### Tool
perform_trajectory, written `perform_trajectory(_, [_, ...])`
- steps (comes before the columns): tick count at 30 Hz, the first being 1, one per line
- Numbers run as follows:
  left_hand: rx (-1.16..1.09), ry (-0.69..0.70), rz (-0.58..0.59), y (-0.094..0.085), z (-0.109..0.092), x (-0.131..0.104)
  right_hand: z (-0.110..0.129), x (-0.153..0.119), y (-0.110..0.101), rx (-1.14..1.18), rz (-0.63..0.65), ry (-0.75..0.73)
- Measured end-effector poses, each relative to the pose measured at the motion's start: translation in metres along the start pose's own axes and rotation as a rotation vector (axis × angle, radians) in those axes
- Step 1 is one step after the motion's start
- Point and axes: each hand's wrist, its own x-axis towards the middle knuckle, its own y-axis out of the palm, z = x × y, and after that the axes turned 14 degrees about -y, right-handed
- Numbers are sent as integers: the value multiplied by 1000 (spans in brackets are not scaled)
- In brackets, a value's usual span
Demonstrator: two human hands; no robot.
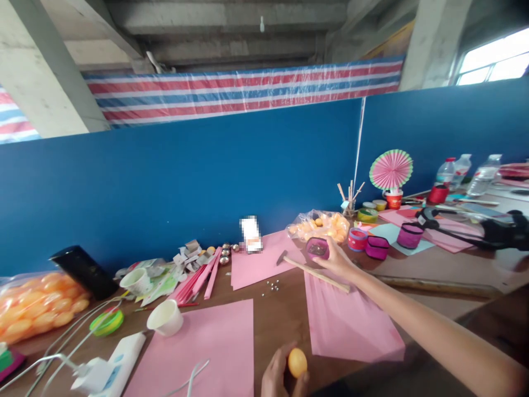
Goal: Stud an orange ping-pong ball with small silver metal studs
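Note:
In the head view my left hand [276,372] is at the bottom edge, its fingers closed around a small orange ball [297,362]. My right hand [338,260] reaches across from the right and grips a small purple cup [313,245]. Small dark bits, too tiny to name, lie inside the cup. Just below it is a hammer [316,273] with a wooden handle, lying partly on pink paper [349,325]. Several small shiny metal pieces [273,285] are scattered on the brown table [276,317] between my hands.
A clear bag of orange balls [306,227] stands behind my right hand; another bag [45,303] is far left. White paper cups [165,317], a power strip [124,358] with cables, and pink paper strips [194,284] occupy the left. Purple containers [377,247] and a long wooden stick [438,286] lie right.

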Motion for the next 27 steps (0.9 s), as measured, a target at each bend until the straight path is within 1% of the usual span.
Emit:
perform_trajectory(2, [-11, -6, 43, -4, -6, 2, 11, -1, 8, 42, 55, -23])
perform_trajectory(5, [9, -7, 95, -11, -14, 4, 23, -2, 22, 35, 132, -61])
perform_trajectory(7, [21, -3, 125, -13, -18, 4, 29, -2, 31, 29, 170, -116])
perform_trajectory(10, [2, -44, 108, -14, -21, 3, 35, -1, 43, 36, 209, -185])
perform_trajectory(12, [-13, -80, 89, -12, -22, 1, 38, -1, 49, 36, 225, -195])
perform_trajectory(16, [-12, -108, 101, -10, -22, 0, 38, -4, 59, 6, 271, -226])
perform_trajectory(21, [-24, -101, 113, -11, -22, 1, 38, -7, 68, -47, 328, -272])
perform_trajectory(27, [-21, -93, 125, -12, -21, 1, 42, 0, 72, -105, 349, -326])
